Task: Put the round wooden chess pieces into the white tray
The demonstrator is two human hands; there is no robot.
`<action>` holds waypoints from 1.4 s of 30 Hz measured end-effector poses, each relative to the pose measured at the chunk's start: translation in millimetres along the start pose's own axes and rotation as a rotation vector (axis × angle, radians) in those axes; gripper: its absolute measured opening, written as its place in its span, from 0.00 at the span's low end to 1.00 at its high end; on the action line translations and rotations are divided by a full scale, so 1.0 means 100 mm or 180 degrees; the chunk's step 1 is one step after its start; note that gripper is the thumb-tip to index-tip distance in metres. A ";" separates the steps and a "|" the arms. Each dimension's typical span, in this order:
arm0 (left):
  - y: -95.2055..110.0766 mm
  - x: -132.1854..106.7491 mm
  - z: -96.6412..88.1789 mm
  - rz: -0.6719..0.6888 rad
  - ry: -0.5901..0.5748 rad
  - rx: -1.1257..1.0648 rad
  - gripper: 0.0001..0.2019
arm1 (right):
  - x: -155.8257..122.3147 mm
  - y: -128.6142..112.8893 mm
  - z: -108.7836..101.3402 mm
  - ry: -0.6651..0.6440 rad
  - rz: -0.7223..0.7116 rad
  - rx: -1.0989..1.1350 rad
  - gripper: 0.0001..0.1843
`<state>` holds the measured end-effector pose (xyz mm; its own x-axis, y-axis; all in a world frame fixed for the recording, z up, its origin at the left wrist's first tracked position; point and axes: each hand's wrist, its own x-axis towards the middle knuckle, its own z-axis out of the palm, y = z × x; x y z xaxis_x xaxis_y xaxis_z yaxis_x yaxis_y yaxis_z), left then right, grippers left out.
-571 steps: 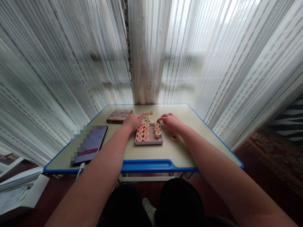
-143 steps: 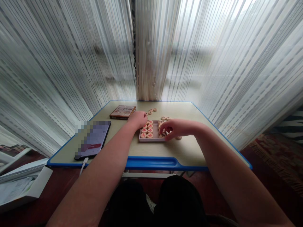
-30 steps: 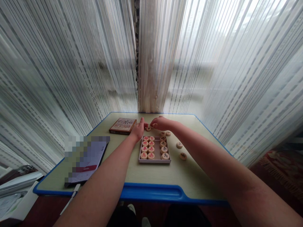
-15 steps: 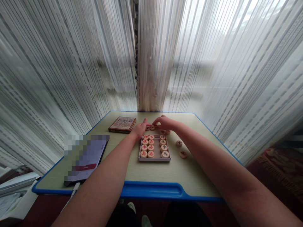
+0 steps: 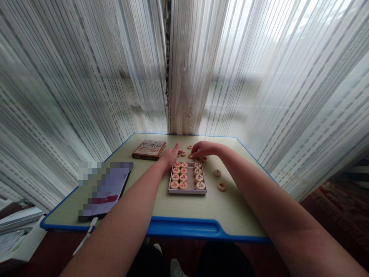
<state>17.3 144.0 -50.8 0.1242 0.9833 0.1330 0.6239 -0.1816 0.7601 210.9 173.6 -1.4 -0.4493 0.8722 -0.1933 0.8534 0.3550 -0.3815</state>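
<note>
A shallow grey tray (image 5: 187, 191) lies mid-table with several round wooden chess pieces in rows, red-marked (image 5: 179, 177) on the left and black-marked (image 5: 198, 178) on the right. My left hand (image 5: 170, 157) rests just beyond the tray's far left corner, index finger stretched out beside loose pieces (image 5: 182, 153). My right hand (image 5: 204, 148) hovers past the tray's far right corner, its fingertips pinched on a loose piece (image 5: 190, 156). Two more pieces (image 5: 217, 173) (image 5: 221, 186) lie right of the tray.
A brown printed box lid (image 5: 149, 149) lies at the far left. A dark tablet (image 5: 106, 186) with a white cable (image 5: 86, 237) sits near the left front. The table (image 5: 184, 227) has a blue front rim. White sheer curtains (image 5: 259, 84) surround it.
My right hand has drawn back from the far loose pieces towards the tray's far edge, still pinched. My left hand has barely moved.
</note>
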 end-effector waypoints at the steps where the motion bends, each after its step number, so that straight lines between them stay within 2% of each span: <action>1: 0.00 0.00 0.00 0.0003 0.0001 0.0004 0.34 | 0.00 -0.01 0.00 -0.0034 0.0031 -0.0024 0.15; 7: 0.02 -0.03 -0.01 -0.0016 0.0033 0.0073 0.33 | -0.03 -0.07 0.02 0.0011 0.0001 -0.0004 0.20; 11: 0.02 -0.04 -0.01 -0.0033 0.0003 0.0052 0.34 | -0.02 -0.10 0.02 -0.0049 -0.0059 0.0007 0.15; 14: 0.03 -0.04 -0.01 -0.0049 -0.0016 0.0044 0.34 | -0.02 -0.10 0.03 0.0080 -0.0110 0.0112 0.14; 21: 0.00 -0.02 -0.01 0.0061 -0.0007 0.0175 0.31 | 0.01 -0.08 0.01 0.0318 -0.0134 0.1118 0.16; 24: -0.05 0.01 0.02 0.0181 -0.0012 0.0214 0.29 | -0.05 -0.11 -0.01 0.0448 -0.0248 0.1438 0.13; 27: -0.06 0.01 0.03 0.0245 0.0005 0.0203 0.28 | -0.17 -0.20 -0.01 0.0696 -0.0191 0.1795 0.09; 29: -0.03 -0.01 0.02 0.0398 0.0141 0.0229 0.25 | -0.29 -0.29 0.01 0.1030 -0.0092 0.2056 0.07; 33: 0.09 -0.09 -0.03 0.1031 0.1062 0.0093 0.17 | -0.53 -0.43 0.11 0.1798 -0.0184 0.2191 0.10; 35: 0.13 -0.13 -0.06 0.1155 0.1299 -0.0089 0.15 | -0.61 -0.43 0.18 0.2000 -0.0311 0.2146 0.12; 38: 0.18 -0.19 -0.08 0.1173 0.1179 -0.0231 0.13 | -0.65 -0.36 0.30 0.2325 -0.0449 0.2120 0.14; 42: 0.27 -0.26 -0.06 0.1457 0.0887 -0.0136 0.14 | -0.63 -0.26 0.40 0.2226 -0.0441 0.2412 0.19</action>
<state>26.0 114.1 -29.8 0.1630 0.7705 0.6162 0.5214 -0.5975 0.6092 206.5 96.0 -16.0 -0.0706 0.9261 0.3706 0.3077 0.3736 -0.8751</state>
